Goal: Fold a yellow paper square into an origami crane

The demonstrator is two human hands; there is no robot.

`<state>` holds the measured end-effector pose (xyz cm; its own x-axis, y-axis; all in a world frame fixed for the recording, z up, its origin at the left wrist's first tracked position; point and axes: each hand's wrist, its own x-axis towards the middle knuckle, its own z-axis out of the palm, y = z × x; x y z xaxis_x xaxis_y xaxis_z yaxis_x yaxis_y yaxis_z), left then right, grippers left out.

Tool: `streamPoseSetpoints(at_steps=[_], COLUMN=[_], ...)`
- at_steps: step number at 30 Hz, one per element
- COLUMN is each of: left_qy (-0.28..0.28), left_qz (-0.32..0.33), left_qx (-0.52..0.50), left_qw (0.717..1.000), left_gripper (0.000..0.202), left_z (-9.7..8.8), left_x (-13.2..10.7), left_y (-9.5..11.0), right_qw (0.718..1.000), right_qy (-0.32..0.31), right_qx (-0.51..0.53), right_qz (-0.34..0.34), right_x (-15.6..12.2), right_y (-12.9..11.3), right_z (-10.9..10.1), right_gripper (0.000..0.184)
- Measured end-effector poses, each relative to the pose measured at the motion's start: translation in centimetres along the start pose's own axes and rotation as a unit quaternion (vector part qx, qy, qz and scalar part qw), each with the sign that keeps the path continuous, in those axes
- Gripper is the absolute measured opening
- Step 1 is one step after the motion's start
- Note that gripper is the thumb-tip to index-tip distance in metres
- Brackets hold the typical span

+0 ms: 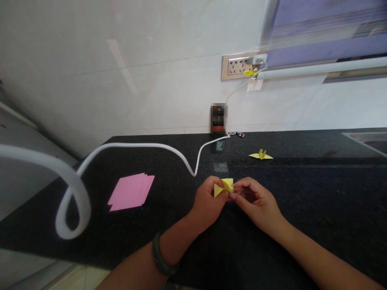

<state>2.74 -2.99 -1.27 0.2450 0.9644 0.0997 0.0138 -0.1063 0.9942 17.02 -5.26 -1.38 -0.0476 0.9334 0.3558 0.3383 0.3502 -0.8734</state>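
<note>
Black counter [302,193] | we pinch yellow paper [223,186] between left hand [208,201] and right hand [256,204], fingertips pressed on it | pink sheets [130,192] well left of grip | folded figure [261,155] beyond grip, to right

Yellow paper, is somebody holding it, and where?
Yes. The left hand grips the folded yellow paper at its left side, and the right hand pinches its right edge.

The small yellow folded paper [223,186] sits between your left hand [208,201] and right hand [256,203], over the black stone counter [317,193]. The pink square paper stack [131,191] lies to the left, and the yellow winged paper figure [261,155] lies behind, to the right.
</note>
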Motion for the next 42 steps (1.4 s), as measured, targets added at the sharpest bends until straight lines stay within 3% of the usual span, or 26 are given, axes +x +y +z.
streamPoseSetpoints(at_steps=[4,8,13,17,20,25,29,33,37,42], left_qy=[0.020,-0.029,-0.065,-0.056,-0.051,-0.078,-0.062,-0.042,-0.031,-0.040], left_qz=[0.006,-0.004,-0.068,-0.060,-0.047,-0.053,-0.049,-0.042,-0.044,-0.041], left_qx=[0.031,-0.042,-0.120,-0.130,-0.112,-0.065,0.000,0.047,0.048,0.047], left_qw=[0.999,0.999,0.988,0.988,0.991,0.993,0.997,0.997,0.997,0.997], left_gripper=[0.022,0.022,0.017,0.028,0.046,0.029,0.035,0.036,0.034,0.033], left_z=[0.1,0.3,0.2,0.2,0.4,0.3,-0.1,-0.2,0.0,0.0], left_x=[-0.3,-0.4,0.0,0.0,-0.1,0.1,0.2,0.1,0.0,-0.1], left_y=[-0.1,0.1,0.4,0.2,0.0,-0.5,-0.5,-0.3,-0.2,-0.1], right_qw=[0.998,0.995,0.998,0.999,0.997,0.988,0.987,0.967,0.947,0.949], right_qy=[-0.009,0.001,0.000,0.015,0.003,-0.016,-0.013,-0.027,-0.026,-0.014], right_qx=[-0.058,-0.092,-0.061,-0.033,0.042,0.119,0.126,0.210,0.268,0.261], right_qz=[-0.020,-0.031,-0.013,0.002,0.058,0.098,0.099,0.141,0.177,0.173], right_x=[0.1,0.3,0.5,0.7,0.7,0.7,0.7,0.6,0.5,0.4], right_y=[-0.1,0.2,0.9,0.9,0.8,0.8,0.7,0.7,0.7,0.5], right_z=[-0.1,-0.4,-0.4,-0.4,-0.3,-0.2,-0.2,0.1,0.3,0.4], right_gripper=[0.010,0.005,0.010,0.010,0.014,0.017,0.017,0.015,0.019,0.016])
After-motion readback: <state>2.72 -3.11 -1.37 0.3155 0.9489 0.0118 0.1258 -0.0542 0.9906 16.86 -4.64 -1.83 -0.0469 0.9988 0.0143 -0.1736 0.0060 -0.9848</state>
